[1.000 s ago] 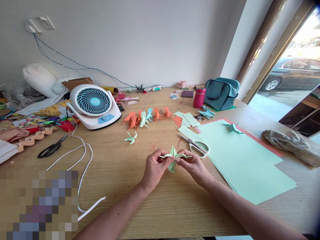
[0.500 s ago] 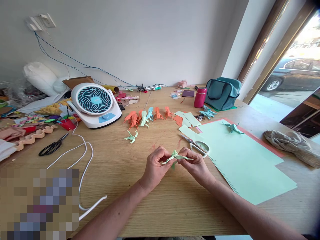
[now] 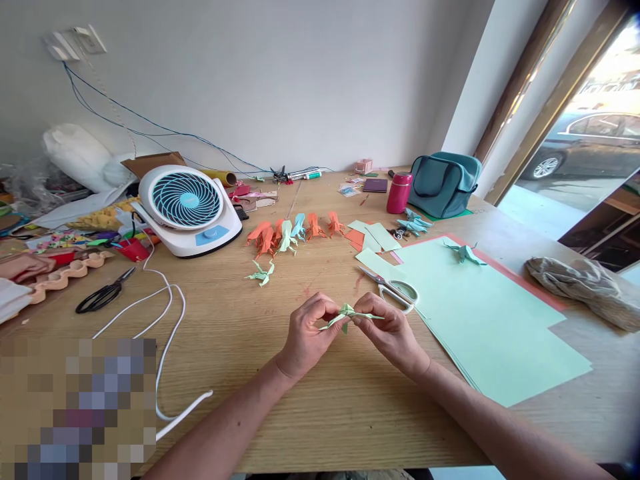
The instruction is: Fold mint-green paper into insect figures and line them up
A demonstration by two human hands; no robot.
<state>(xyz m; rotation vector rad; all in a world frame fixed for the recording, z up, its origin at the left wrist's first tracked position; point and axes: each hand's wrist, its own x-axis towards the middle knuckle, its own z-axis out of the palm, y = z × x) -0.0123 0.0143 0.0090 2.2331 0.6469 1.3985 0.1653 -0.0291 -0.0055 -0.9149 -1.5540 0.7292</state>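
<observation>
Head view: the left hand (image 3: 309, 335) and right hand (image 3: 394, 333) pinch the green folded paper (image 3: 346, 310), which could rip if tugged hard

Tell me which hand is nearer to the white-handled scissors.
Right. The right hand is just on the near side of the white-handled scissors; the left hand is farther off, lower left of them, gripping the folded green paper from its left side.
</observation>
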